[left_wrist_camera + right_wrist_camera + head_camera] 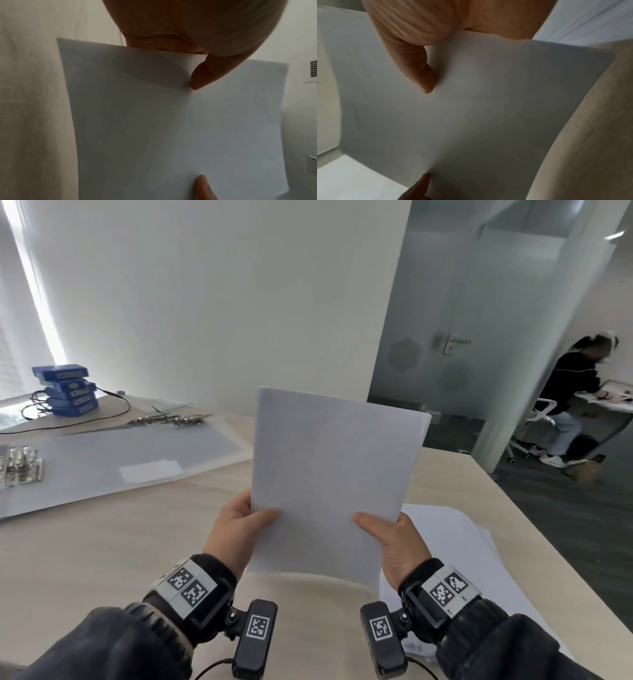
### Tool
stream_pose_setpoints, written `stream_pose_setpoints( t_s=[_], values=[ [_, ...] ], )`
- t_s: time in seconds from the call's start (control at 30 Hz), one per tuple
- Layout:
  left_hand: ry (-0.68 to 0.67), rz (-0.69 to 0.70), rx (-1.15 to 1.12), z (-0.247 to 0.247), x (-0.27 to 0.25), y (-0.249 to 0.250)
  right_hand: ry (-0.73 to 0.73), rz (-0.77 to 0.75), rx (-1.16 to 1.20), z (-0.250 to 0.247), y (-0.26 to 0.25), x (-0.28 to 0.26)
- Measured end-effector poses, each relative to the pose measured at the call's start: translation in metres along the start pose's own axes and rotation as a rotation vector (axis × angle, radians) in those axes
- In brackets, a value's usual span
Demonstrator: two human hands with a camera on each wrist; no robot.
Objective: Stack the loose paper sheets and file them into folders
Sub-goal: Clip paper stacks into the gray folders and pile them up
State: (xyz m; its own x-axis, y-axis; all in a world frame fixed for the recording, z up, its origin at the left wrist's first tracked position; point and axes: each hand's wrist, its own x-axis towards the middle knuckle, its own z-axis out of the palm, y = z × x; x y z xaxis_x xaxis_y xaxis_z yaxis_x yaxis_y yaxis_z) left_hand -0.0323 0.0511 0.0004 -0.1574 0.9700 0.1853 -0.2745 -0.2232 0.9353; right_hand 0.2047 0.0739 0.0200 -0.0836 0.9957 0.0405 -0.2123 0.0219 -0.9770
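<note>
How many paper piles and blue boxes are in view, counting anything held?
Paper piles: 2, one held, one lying on the desk
Blue boxes: 4, stacked
Total: 6

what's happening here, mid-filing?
A person holds a stack of white paper sheets upright above the table, left hand and right hand each pinching a lower side edge, thumbs on the front. More loose sheets lie on the table under the right hand. Translucent folders with metal clips lie open to the left, with none of the held sheets in them yet.
</note>
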Motion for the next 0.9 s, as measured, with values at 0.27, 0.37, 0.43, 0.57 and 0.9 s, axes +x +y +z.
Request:
stream_pose_setpoints(
  t_s=[0.27,0.37,0.43,0.57,0.9],
  values=[
    [-0.062,-0.110,0.074,-0.007,0.003,-0.016,-0.041,0.022,-0.093,-0.009,0.014,-0.003],
    [-0.095,-0.145,0.121,-0.012,0.002,-0.019,-0.059,0.029,-0.111,-0.006,0.015,-0.001],
    [-0.120,-0.163,0.113,-0.018,0.004,-0.019,-0.067,0.052,-0.098,-0.003,0.015,0.003],
    [-0.139,-0.266,0.135,-0.031,0.006,-0.019,-0.077,0.061,-0.129,0.008,0.017,0.010],
    [0.123,-0.259,0.284,-0.075,0.022,-0.001,-0.146,0.113,-0.408,0.054,0.050,0.043]
  ],
)
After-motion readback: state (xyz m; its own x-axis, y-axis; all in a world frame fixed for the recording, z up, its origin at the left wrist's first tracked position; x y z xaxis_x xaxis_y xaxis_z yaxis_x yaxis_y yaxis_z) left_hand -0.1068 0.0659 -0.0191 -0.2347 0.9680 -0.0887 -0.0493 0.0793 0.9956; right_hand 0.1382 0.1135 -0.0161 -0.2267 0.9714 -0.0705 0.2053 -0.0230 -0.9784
